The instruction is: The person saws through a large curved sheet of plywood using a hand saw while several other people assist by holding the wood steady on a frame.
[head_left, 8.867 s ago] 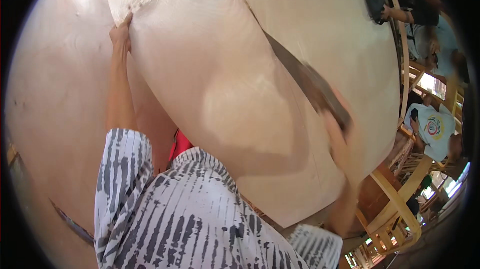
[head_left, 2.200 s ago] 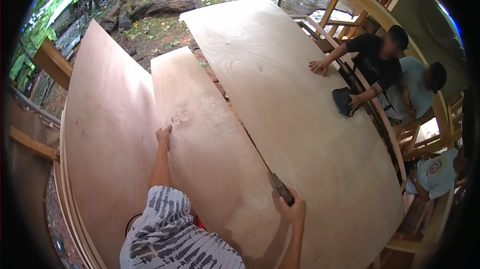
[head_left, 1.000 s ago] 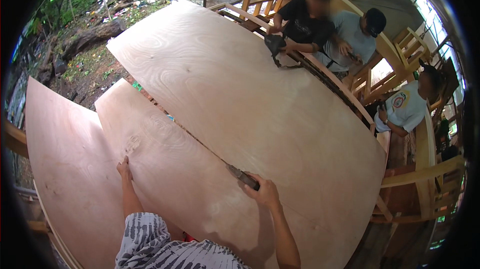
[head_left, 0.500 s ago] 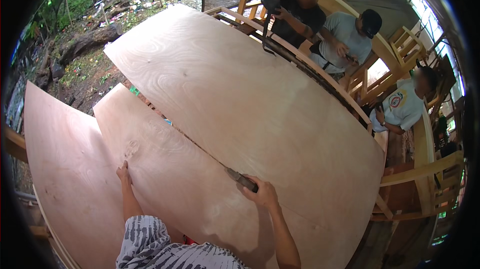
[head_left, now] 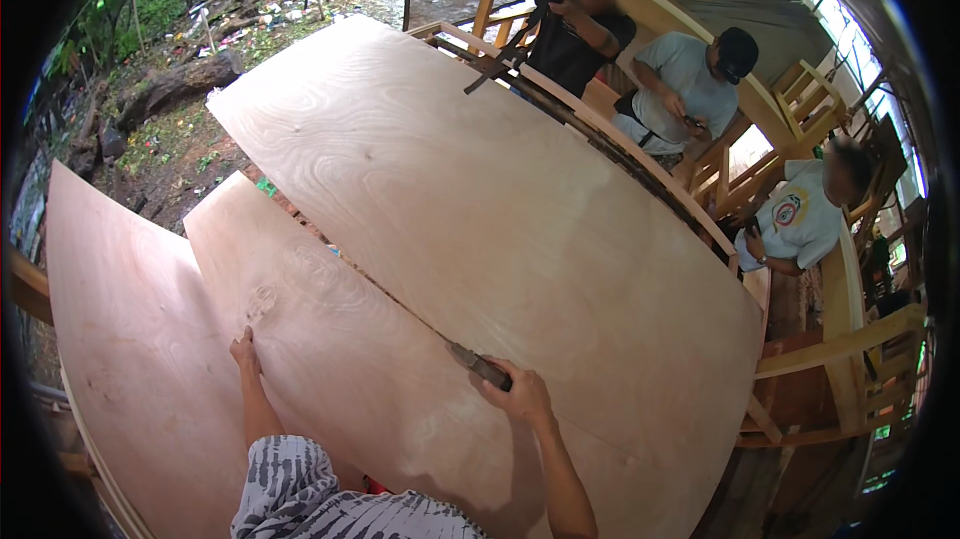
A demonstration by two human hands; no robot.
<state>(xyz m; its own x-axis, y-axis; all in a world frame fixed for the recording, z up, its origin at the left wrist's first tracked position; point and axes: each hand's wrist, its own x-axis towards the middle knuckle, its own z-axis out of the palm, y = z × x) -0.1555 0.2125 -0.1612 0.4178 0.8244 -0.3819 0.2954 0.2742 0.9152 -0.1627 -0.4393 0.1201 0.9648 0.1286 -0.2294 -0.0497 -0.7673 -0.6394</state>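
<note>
- Plywood sheet [head_left: 500,229]: it lies across the middle, with a long cut [head_left: 385,291] in it. A narrow strip [head_left: 310,314] is left of the cut, and the big part is right of it.
- Far left, another sheet [head_left: 125,309] lies next to the strip. If the strip tips, its edge might catch there.
- The left hand [head_left: 245,349] is at the strip's left edge, thumb on top. I can't tell what its other fingers do. If this hand lets go, the strip could drop and pinch the saw.
- The handsaw [head_left: 480,365] sits at the near end of the cut. Pushed crooked, it could stick or chip the wood.
- The right hand [head_left: 522,399] has its fingers wrapped around the saw's handle. If they slip, the saw could jump out and scratch the wood.
- On the right, a person in a dark shirt [head_left: 575,39] stands by the far edge. A bump might shake everything.
</note>
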